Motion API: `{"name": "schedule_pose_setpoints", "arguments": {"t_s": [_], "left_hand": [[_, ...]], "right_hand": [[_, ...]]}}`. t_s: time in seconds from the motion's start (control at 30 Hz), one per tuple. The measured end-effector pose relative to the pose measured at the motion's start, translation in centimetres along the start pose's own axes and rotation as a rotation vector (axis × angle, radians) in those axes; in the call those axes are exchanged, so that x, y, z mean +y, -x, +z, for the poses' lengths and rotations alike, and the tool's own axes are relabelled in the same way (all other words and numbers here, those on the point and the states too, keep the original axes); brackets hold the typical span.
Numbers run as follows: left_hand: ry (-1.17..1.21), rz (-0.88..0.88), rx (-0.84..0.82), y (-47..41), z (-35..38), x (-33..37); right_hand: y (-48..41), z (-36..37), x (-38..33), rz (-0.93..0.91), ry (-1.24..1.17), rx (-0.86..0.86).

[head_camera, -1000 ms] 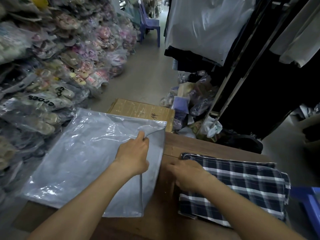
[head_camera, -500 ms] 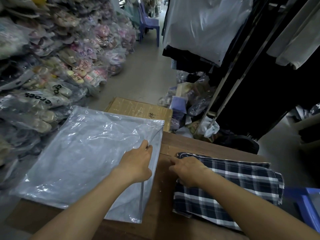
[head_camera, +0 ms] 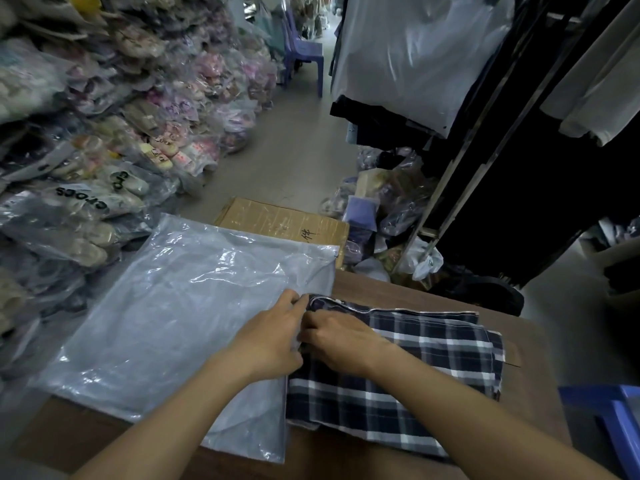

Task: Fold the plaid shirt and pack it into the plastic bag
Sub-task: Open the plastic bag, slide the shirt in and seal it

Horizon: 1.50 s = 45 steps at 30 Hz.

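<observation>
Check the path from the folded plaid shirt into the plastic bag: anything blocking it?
Nothing visible. The plaid shirt abuts the plastic bag mouth edge, where the left hand and right hand meet. How far the mouth is open can't be told.

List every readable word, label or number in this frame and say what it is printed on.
"crocs": black lettering, seen upside down, on a clear bag of shoes in the pile on the left.
A handwritten mark in black on the cardboard box behind the plastic bag: one character, not clearly legible.
Small labels on the bagged sandals: too blurred to read.
</observation>
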<state>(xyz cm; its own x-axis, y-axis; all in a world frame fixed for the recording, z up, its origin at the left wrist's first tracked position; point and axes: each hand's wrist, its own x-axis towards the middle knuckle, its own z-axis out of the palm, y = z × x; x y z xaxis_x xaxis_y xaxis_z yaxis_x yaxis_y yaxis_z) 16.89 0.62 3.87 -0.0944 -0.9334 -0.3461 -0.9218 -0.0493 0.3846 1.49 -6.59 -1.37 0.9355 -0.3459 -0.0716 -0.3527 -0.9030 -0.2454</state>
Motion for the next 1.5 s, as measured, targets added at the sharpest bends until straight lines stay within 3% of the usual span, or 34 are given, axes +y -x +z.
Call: {"name": "schedule_pose_setpoints", "arguments": {"t_s": [0.2,0.37,0.43,0.5,0.53,0.63,0.73,0.9,1.1,1.17,1.27,1.37,1.43,1.5], "left_hand": [[0.078,0.0,0.039,-0.2,0.4,0.2],[0.124,-0.102,-0.002,-0.6,1.1,-0.3],[0.11,-0.113,-0.015,-0.7,1.5,-0.3],[0.127,-0.093,-0.032,-0.8,2.0,0.0],[0.137,-0.078,-0.034,-0.9,2.2,0.1],[0.137,-0.076,-0.033,-1.2,2.6,0.6],[0.144,-0.074,-0.051,-1.4,2.6,1.0],[0.151,-0.073,-0.083,-1.3,2.7,2.3],[0.151,-0.082,-0.081,-1.8,2.9,2.8],[0.175,-0.096,-0.089,-1.8,2.6,2.6],[0.209,-0.109,-0.098,-1.9,2.3,2.8],[0.227,-0.118,-0.095,-2.3,2.4,3.1],[0.225,-0.129,-0.104,-2.6,2.4,3.3],[0.219,-0.133,-0.113,-2.8,2.4,3.6]], "right_hand": [[-1.9,1.1,0.0,0.135,0.028,0.158],[-1.6,1.8,-0.4,0.184,-0.133,0.007],[0.0,1.0,0.5,0.221,-0.188,0.153],[2.1,0.2,2.4,0.401,-0.174,0.288],[3.3,-0.1,3.7,0.533,-0.144,0.269],[5.7,-0.3,7.2,0.834,-0.147,-0.04],[5.7,0.3,8.9,0.818,-0.195,-0.131],[2.4,0.1,6.7,0.839,-0.297,0.068],[-1.3,0.0,4.4,0.761,-0.548,0.145],[0.3,-1.0,5.5,0.843,-0.473,0.207],[5.3,-2.0,7.5,1.12,-0.367,0.209],[9.5,-3.1,7.9,1.326,-0.666,0.031],[11.1,-3.3,7.3,1.353,-0.918,-0.027],[12.0,-3.0,6.9,1.383,-1.008,-0.019]]}}
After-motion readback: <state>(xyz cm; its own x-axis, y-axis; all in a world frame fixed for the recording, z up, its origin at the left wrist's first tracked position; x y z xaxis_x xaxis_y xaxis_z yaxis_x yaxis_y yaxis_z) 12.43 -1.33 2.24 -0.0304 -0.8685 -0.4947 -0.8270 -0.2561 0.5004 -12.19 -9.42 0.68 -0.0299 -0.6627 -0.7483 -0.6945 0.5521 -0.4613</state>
